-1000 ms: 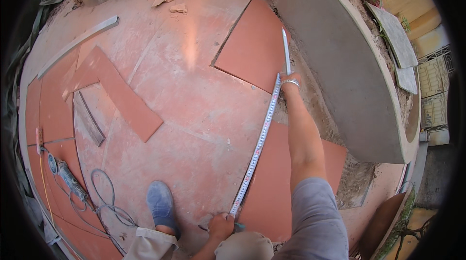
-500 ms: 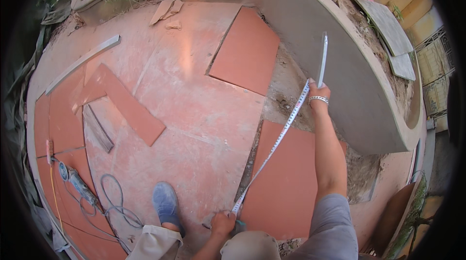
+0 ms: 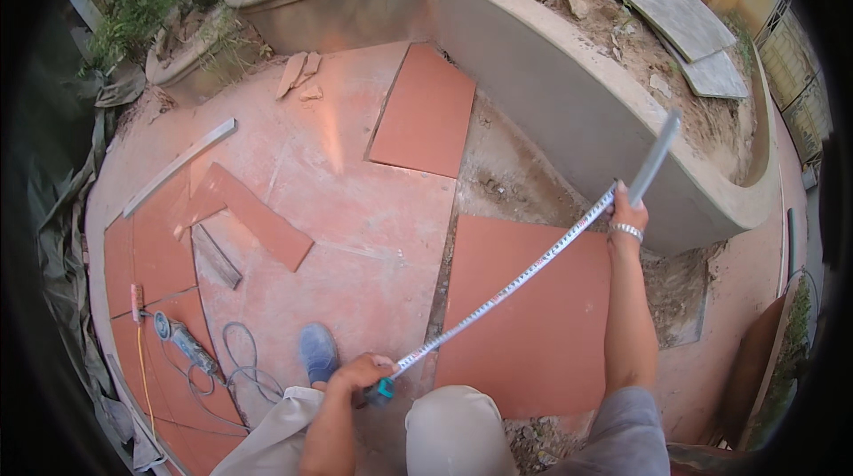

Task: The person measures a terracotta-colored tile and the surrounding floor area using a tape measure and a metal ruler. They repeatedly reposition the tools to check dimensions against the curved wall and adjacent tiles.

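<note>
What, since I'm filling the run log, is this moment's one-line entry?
Left hand: grips tape measure; Right hand: holds its far end, metal bar; Tape measure: extended, passing over terracotta tile; Grinder: lying at left

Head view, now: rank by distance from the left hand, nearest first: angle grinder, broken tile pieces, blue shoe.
From the left hand:
1. Blue shoe: just to its left.
2. Angle grinder: farther left, lying on the red tiles.
3. Broken tile pieces: far ahead, a little left, near the low planter wall.
</note>
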`<state>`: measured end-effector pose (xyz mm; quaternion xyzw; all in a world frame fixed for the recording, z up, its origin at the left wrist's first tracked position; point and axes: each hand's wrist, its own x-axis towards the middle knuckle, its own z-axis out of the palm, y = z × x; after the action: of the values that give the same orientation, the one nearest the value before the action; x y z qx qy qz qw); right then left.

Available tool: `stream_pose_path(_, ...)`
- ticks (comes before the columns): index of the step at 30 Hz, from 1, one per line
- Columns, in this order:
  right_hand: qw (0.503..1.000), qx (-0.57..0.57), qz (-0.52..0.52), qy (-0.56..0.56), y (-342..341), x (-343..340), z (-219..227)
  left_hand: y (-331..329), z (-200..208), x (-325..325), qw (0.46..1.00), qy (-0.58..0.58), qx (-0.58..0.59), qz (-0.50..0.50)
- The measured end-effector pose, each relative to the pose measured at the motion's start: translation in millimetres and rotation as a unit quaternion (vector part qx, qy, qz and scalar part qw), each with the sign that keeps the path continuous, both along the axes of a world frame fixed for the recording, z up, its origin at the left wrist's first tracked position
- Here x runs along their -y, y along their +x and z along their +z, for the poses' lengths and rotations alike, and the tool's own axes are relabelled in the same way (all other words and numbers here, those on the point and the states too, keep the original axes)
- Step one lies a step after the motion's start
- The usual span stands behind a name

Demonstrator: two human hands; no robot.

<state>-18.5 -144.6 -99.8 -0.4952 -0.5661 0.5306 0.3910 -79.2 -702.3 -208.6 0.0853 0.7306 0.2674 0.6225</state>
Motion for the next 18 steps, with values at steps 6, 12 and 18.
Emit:
stream_pose_path(6, 0.979, -0.076, -0.07, -0.175, 111.1, 35.2, -27.7, -97.8, 107.8, 22.8, 0.99, -0.014, -0.034, -0.135)
stream_pose_path(12, 0.929, -0.159, -0.046, -0.329, 151.2, 117.9, -57.7, -141.5, 284.3, -19.5, 0.959, -0.108, -0.144, -0.219)
stream_pose_path(18, 0.938, 0.026, 0.065, -0.339, 190.1, 159.5, -130.9, -103.0, 419.4, -59.8, 0.87, -0.181, -0.371, -0.27)
